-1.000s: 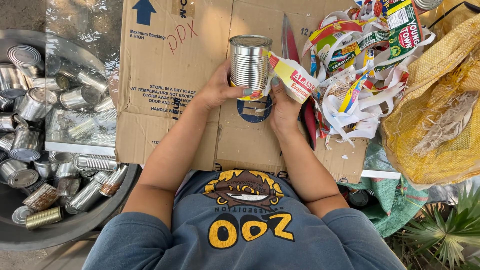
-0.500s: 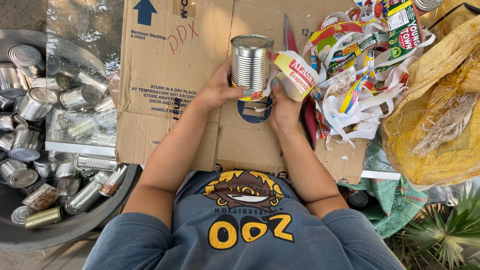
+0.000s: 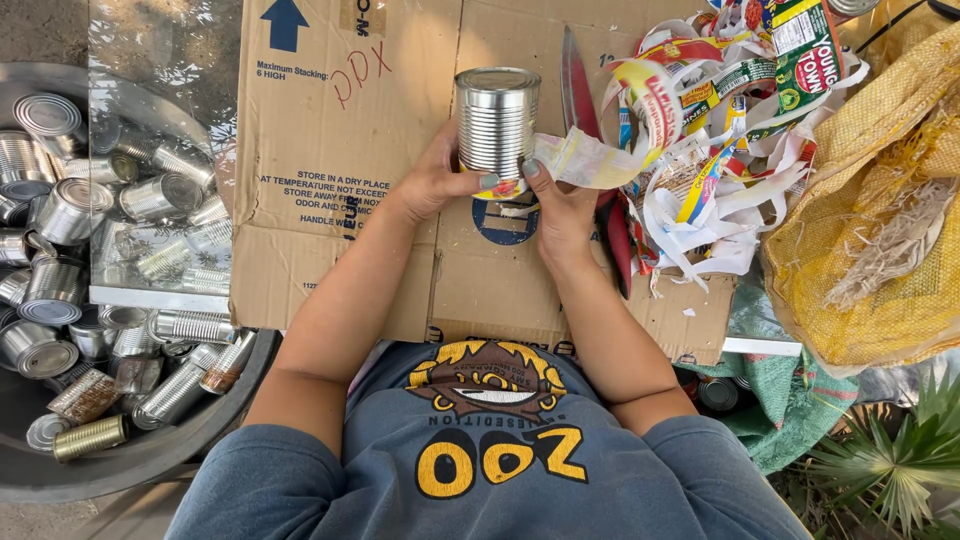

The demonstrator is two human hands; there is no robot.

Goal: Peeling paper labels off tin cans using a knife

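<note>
Head view, our entry. Left hand (image 3: pixel 432 185): grip clasped round the ribbed tin can (image 3: pixel 497 122), upright over the flattened cardboard (image 3: pixel 340 170). Right hand (image 3: pixel 562 215): grip pinching the half-peeled paper label (image 3: pixel 597 160), just right of the can. Risk, as we judge it: the label may tear short where it clings at the can's base, or the bare can may slip from the left grip. Right of the can: long knife blade (image 3: pixel 574 75), close enough to nick a hand; heap of stripped labels (image 3: pixel 720 130); yellow mesh sack (image 3: pixel 880 220). Left of the can: tub of bare cans (image 3: pixel 70 260).
</note>
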